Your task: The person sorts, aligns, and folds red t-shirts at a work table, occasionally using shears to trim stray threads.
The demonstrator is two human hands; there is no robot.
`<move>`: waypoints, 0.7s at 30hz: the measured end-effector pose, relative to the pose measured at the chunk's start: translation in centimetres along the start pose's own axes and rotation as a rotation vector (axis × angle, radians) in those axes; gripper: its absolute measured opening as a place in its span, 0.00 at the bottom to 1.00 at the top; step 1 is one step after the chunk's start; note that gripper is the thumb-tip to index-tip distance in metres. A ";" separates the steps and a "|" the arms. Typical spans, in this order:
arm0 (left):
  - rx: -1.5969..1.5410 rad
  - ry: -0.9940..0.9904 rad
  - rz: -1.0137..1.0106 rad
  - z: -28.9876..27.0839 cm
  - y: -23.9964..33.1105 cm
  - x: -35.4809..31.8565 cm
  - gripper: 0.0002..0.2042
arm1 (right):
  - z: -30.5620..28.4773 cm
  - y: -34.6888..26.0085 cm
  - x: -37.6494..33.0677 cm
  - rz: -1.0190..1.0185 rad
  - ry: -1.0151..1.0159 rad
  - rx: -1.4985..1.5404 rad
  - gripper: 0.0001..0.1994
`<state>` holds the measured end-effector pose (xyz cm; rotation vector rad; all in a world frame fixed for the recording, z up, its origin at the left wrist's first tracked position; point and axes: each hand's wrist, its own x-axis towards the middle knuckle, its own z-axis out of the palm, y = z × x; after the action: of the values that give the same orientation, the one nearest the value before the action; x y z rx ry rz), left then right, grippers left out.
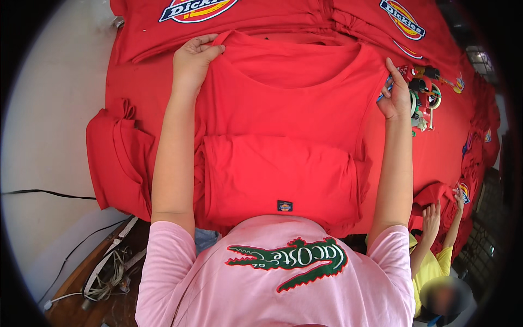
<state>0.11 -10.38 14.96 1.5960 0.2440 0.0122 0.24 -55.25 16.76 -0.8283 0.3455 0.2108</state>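
Observation:
A red shirt (294, 111) is stretched out in front of me with its wide neckline at the far end. Its lower part is folded up toward me, and a small dark label (284, 206) shows on the near fold. My left hand (194, 60) pinches the far left shoulder between thumb and fingers. At the far right shoulder, my right hand (397, 92) grips the shirt's edge with curled fingers. Both arms reach forward on either side of the fabric.
Red shirts with printed emblems (261, 24) lie across the far side. Another folded red garment (120, 158) hangs at the left edge. Tape rolls (434, 96) and small tools lie right of my right hand. A yellow-sleeved person (433, 267) handles red cloth at lower right. Cables (111, 272) lie lower left.

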 end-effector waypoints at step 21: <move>-0.139 0.311 0.028 2.6 2.0 -0.8 0.14 | 0.7 0.0 -0.6 0.002 0.110 0.022 0.09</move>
<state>0.07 -13.09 16.94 1.4543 0.4524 0.2953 -0.12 -54.72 17.44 -0.8198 0.4512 0.1634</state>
